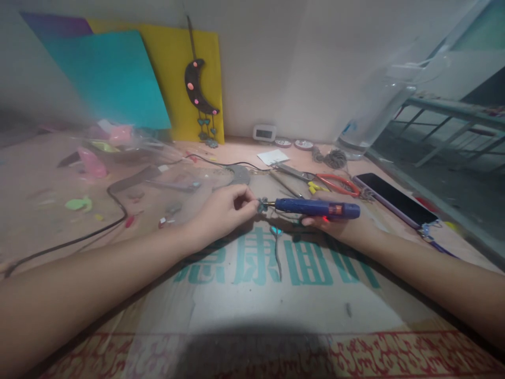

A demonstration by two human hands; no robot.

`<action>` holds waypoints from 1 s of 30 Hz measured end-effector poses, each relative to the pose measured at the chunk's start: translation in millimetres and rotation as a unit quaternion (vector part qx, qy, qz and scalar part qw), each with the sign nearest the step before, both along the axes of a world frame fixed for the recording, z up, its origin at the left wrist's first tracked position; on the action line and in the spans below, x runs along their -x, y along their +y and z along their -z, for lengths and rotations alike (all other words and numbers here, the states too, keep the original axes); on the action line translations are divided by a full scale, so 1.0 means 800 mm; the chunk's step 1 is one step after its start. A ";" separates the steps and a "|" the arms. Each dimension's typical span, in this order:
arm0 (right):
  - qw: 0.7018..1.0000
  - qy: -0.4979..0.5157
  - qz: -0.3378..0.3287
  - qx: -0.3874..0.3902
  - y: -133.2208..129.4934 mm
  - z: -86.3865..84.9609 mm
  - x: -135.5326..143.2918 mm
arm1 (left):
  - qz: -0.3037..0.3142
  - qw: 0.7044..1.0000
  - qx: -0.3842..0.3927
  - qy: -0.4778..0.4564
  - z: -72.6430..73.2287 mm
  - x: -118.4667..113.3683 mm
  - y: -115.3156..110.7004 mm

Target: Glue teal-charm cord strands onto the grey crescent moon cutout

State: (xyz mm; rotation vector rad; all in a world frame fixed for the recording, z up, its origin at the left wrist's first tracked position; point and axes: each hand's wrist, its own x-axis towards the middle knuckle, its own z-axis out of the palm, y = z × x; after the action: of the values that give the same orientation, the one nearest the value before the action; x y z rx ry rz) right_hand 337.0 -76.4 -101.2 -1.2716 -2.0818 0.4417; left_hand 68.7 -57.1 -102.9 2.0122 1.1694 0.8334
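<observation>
My left hand (236, 207) pinches a small dark grey-green piece (262, 205) between thumb and fingertips. My right hand (331, 221) is closed around a blue pen-shaped electric tool (300, 206) with a brass-coloured tip and a glowing red light. The tip reaches the small piece, and at this size I cannot tell how the two meet. Below the hands, a small turquoise charm (276, 230) with a dark cord trailing from it lies on the printed cardboard (244, 310). A grey crescent shape (239, 173) lies just behind my left hand.
A dark crescent hanging (193, 87) with pink dots leans against a yellow sheet (215, 63). Red-handled scissors (335, 183), a phone (394, 200) and a clear plastic jar (365, 121) are at the right. A black cable (118, 218) crosses the left, near pink clay pieces (92, 163).
</observation>
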 end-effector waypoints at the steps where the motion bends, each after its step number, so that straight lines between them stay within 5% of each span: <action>1: 1.000 -0.003 -0.001 -0.006 0.000 0.001 -0.001 | 0.000 1.000 0.006 -0.003 0.000 0.000 0.000; 19: 0.998 -0.016 -0.005 -0.053 0.003 0.005 -0.004 | -0.006 0.999 0.031 -0.018 0.005 0.003 0.001; 30: 0.999 0.019 -0.026 0.003 -0.003 -0.004 -0.007 | -0.025 0.997 0.064 -0.038 0.004 0.003 0.005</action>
State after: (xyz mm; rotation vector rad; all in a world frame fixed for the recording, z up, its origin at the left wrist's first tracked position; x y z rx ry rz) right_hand 342.6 -78.9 -98.2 -1.2065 -2.0868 0.4905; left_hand 66.5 -53.3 -106.3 1.8391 1.2034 0.8319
